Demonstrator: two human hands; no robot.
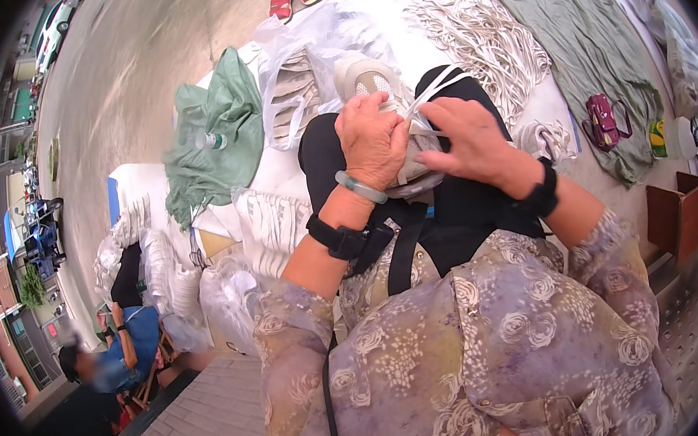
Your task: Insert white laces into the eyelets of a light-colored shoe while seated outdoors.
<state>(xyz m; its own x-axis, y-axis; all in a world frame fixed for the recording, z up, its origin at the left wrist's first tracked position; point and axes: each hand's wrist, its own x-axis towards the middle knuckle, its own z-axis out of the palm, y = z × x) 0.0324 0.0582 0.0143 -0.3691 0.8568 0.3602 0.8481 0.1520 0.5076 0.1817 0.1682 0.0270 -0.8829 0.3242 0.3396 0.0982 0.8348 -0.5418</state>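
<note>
She's propping the beige sneaker [379, 89] on her knees to steady it, left hand [371, 140] clamped over it, right hand [472, 139] pinching white laces [429, 92] taut.

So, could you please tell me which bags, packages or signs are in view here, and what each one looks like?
Clear plastic bag: above the left hand, crumpled, holding pale shoe parts.
Green sack: left of that bag, slumped and creased.
Clear bags: lower left, bulging with white pieces.
Brown cardboard box: far right, open.
No sign or screen is clear enough to tell.
</note>
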